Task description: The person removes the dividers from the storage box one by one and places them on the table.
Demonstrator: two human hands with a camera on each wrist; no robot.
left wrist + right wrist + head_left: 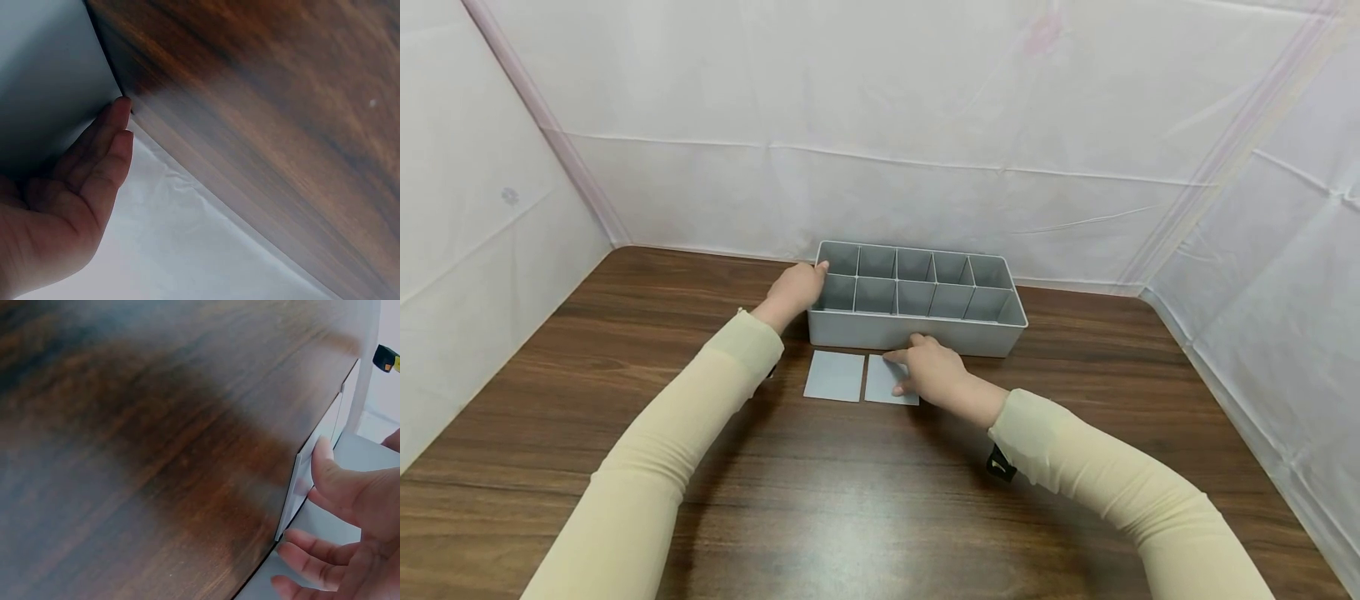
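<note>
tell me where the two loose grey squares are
In the head view the squares lie flat on the table, side by side before the tray; the right hand rests on the right one.

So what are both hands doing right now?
Left hand: open, fingers flat against the grey box's left end.
Right hand: open, fingers touching a grey card.

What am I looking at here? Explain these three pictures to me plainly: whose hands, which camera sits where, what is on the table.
No machine here: a person works with two bare hands, wearing three cameras. The wide picture comes from the head, looking down at a wooden table. The two blurry close-ups come from cameras on each wrist. On the table stands a grey tray split into compartments; those in view look empty. In front of it lie two flat grey cards side by side. The left hand rests with straight fingers against the tray's left end. The right hand lies on the right card, fingers touching it. Neither hand grips anything.
</note>
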